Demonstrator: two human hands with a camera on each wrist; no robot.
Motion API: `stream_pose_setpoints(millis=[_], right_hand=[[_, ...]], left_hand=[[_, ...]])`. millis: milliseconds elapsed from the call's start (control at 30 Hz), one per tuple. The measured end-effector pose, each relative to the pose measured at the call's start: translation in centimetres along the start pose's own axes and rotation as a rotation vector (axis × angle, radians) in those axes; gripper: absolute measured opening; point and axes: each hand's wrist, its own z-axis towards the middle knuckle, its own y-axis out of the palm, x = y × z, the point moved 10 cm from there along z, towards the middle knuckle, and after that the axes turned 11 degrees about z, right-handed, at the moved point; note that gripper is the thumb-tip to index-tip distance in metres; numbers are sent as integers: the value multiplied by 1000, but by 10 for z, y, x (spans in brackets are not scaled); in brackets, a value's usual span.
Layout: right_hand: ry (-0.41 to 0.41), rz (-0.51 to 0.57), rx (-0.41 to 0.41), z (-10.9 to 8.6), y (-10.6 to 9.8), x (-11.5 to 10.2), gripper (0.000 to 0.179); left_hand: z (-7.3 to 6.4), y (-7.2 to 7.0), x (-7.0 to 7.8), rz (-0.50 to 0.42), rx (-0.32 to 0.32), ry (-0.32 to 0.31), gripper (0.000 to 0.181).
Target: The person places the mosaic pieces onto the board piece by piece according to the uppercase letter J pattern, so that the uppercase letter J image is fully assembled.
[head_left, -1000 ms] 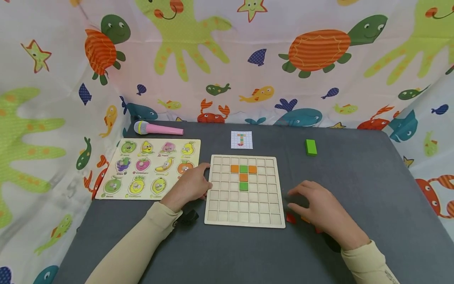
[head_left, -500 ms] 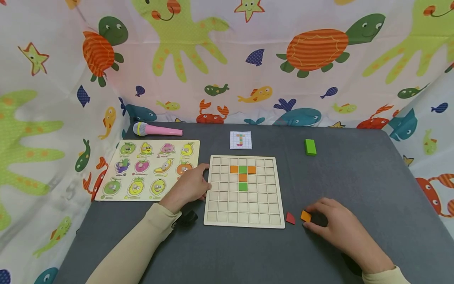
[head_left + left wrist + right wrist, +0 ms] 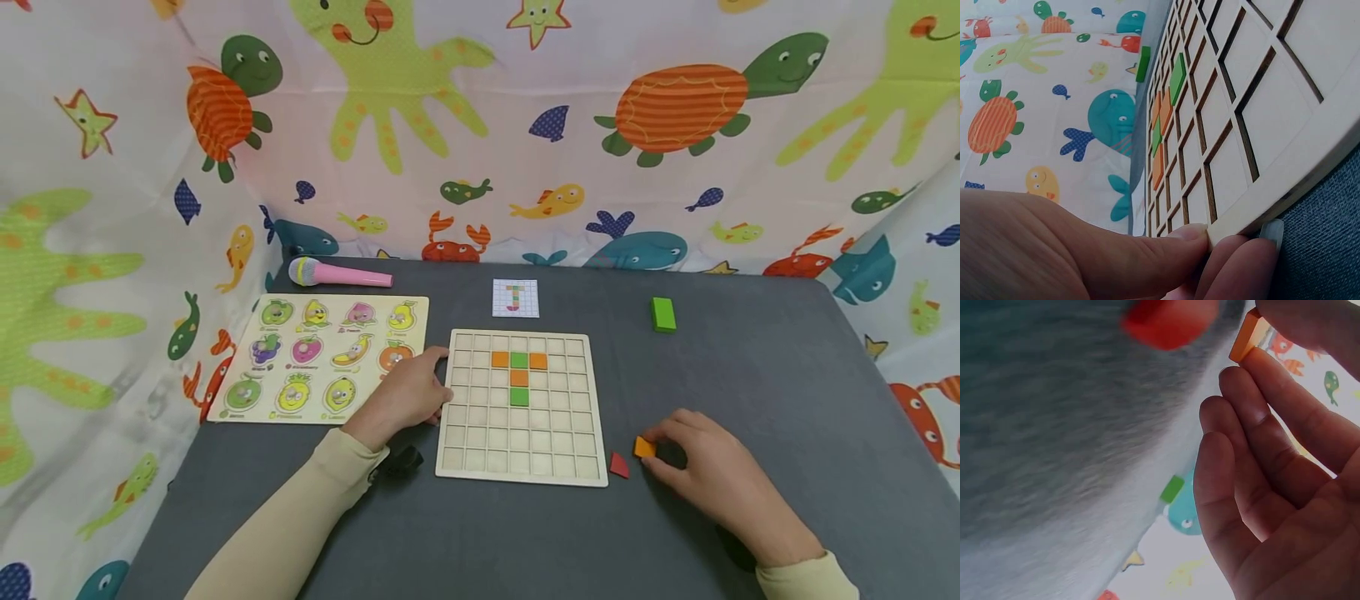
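A square wooden grid board (image 3: 525,457) lies on the dark grey table, with orange and green square tiles in a T-like shape in its upper cells. At its left edge, my left hand (image 3: 405,390) pinches the frame; the left wrist view has the thumb on the rim and fingertips against the side. To the right of the board, my right hand (image 3: 708,467) pinches an orange square tile (image 3: 1246,336) between thumb and index finger, its other fingers extended. Between that hand and the board's lower right corner lies a red piece (image 3: 618,465) with a curved side.
Behind the board is a small card (image 3: 516,308) with a gridded coloured J pattern. A green block (image 3: 663,315) stands back right. On the left are a fruit puzzle board (image 3: 327,329) and a pink toy microphone (image 3: 352,276). A sea-animal cloth (image 3: 420,192) encloses the table.
My right hand has moved down and right from beside the board, and now pinches the orange tile on the table's right side. My left hand stays on the board's edge.
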Motion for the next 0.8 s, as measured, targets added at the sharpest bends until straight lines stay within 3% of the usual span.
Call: stream_pose_setpoints(millis=[200, 533, 800], right_hand=[[-64, 1, 1, 21, 5, -23, 21], [-143, 56, -41, 60, 33, -70, 17], [-248, 52, -51, 80, 47, -114, 16]], left_hand=[[2, 2, 1, -3, 2, 4, 71], [3, 2, 1, 11, 1, -19, 71], [2, 0, 0, 17, 9, -23, 71]])
